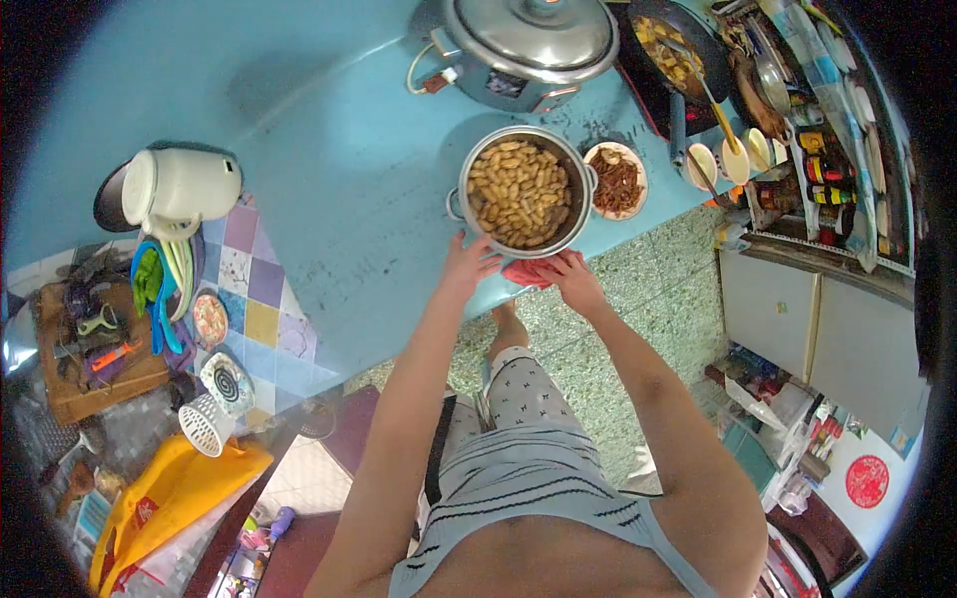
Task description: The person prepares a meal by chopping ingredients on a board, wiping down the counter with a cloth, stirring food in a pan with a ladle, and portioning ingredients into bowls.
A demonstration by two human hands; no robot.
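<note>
A two-handled metal pot (562,243) full of what look like peanuts in the shell (519,190) stands on the blue table before me. My left hand (469,263) is at the pot's near left side, fingers spread, with its fingertips at or near the wall. My right hand (574,278) lies on a red cloth (527,273) at the table's edge, just below the pot; whether its fingers grip the cloth is unclear. A plate of dark reddish-brown food (617,182) stands close to the pot's right side.
Behind the pot stands a large lidded steel cooker (508,75) with a cord. A wok (684,63) with food and a spatula is at the upper right, near several cups (701,166). A whitish jug (183,187) lies on its side at the left.
</note>
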